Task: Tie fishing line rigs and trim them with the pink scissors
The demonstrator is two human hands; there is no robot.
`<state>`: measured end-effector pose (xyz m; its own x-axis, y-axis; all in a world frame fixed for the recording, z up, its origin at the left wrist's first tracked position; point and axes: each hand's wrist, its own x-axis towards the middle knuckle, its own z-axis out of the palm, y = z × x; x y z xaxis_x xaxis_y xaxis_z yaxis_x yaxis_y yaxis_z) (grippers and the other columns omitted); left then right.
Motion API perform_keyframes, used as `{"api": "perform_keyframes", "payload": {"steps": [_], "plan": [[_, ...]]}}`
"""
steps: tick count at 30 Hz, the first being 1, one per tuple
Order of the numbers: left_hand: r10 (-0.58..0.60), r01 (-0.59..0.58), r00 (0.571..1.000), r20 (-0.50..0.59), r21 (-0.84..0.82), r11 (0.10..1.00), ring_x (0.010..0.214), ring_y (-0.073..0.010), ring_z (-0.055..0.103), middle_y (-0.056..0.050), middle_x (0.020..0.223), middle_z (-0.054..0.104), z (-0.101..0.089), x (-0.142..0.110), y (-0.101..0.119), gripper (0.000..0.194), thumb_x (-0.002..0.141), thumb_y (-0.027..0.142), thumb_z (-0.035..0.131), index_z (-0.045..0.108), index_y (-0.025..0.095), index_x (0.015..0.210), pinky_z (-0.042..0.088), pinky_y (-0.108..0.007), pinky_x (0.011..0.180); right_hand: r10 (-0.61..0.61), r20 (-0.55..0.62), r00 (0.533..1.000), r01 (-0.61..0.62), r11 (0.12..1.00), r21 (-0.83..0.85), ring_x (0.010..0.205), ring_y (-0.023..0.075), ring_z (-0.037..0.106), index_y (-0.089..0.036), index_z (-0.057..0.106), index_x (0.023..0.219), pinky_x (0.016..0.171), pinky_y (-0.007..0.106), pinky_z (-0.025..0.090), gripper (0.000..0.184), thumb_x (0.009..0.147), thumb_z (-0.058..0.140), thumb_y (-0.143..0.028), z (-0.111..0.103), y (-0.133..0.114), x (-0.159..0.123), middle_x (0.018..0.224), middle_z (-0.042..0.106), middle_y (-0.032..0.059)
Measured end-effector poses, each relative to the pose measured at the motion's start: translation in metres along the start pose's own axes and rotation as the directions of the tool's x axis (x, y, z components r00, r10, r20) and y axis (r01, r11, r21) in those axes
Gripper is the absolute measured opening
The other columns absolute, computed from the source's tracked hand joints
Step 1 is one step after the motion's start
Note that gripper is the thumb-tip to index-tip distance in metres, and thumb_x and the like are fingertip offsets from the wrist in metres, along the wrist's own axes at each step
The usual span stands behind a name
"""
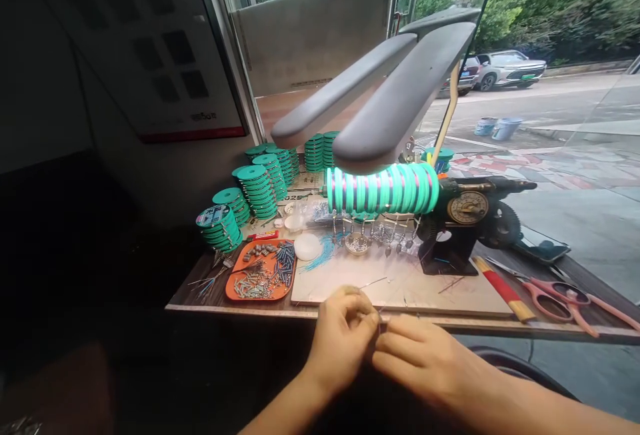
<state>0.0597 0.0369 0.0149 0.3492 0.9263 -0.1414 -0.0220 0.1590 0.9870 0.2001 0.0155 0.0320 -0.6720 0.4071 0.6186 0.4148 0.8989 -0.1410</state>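
Currently our bare left hand point(344, 334) and bare right hand point(425, 358) pinch narrow, right of the orange plastic tray point(231, 283); can't tell what's held.

A thin dark strand point(381, 319), mostly hidden, shows between the left hand point(344, 328) and right hand point(420, 355), its ends unclear.

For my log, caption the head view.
Left hand and right hand close together before a board, orange tray and green spools.

Smooth, matt grey plastic-looking lamp point(395, 102); glossy orange tray point(273, 282).
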Motion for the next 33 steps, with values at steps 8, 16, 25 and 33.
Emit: {"api": "perform_keyframes", "payload": {"steps": [8, 16, 25, 33], "plan": [[0.829, -0.465, 0.493, 0.266, 0.886, -0.008, 0.062, -0.0174, 0.057, -0.011, 0.076, 0.065, -0.004, -0.006, -0.017, 0.022, 0.074, 0.000, 0.047, 0.063, 0.013, 0.077, 0.045, -0.026, 0.056, 0.577, 0.437, 0.690, -0.688, 0.335, 0.644, 0.051, 0.0082, 0.043, -0.014, 0.054, 0.062, 0.050, 0.020, 0.037, 0.012, 0.073, 0.052, -0.016, -0.019, 0.042, 0.067, 0.058, 0.053, -0.0019], [0.713, -0.605, 0.572, 0.406, 0.795, 0.033, 0.066, -0.0188, 0.061, -0.012, 0.077, 0.069, 0.005, -0.009, -0.011, 0.024, 0.075, 0.002, 0.044, 0.064, 0.014, 0.080, 0.047, -0.027, 0.058, 0.498, 0.486, 0.719, -0.678, 0.347, 0.648, 0.049, 0.0095, 0.049, -0.016, 0.049, 0.058, 0.051, 0.022, 0.043, 0.015, 0.073, 0.050, -0.013, -0.010, 0.035, 0.094, 0.052, 0.051, -0.0029], [0.468, -0.406, 0.883, 0.028, 0.547, 0.733, 0.067, -0.0160, 0.055, -0.006, 0.070, 0.058, 0.007, -0.008, -0.004, 0.016, 0.078, 0.009, 0.049, 0.060, 0.014, 0.068, 0.042, -0.025, 0.060, 0.596, -0.059, 0.801, -0.592, 0.802, 0.080, 0.056, 0.0146, 0.057, -0.017, 0.059, 0.077, 0.052, 0.024, 0.043, 0.007, 0.078, 0.053, -0.020, -0.023, 0.005, -0.010, 0.066, 0.062, 0.0017], [0.396, -0.326, 0.917, -0.053, 0.471, 0.820, 0.070, -0.0162, 0.055, -0.005, 0.074, 0.055, 0.010, -0.007, -0.002, 0.016, 0.074, 0.007, 0.052, 0.055, 0.016, 0.061, 0.043, -0.025, 0.061, 0.389, -0.088, 0.917, -0.373, 0.914, 0.157, 0.059, 0.0136, 0.053, -0.018, 0.056, 0.079, 0.053, 0.022, 0.042, 0.025, 0.086, 0.033, -0.010, 0.005, -0.011, -0.017, 0.068, 0.061, 0.0037]]}}
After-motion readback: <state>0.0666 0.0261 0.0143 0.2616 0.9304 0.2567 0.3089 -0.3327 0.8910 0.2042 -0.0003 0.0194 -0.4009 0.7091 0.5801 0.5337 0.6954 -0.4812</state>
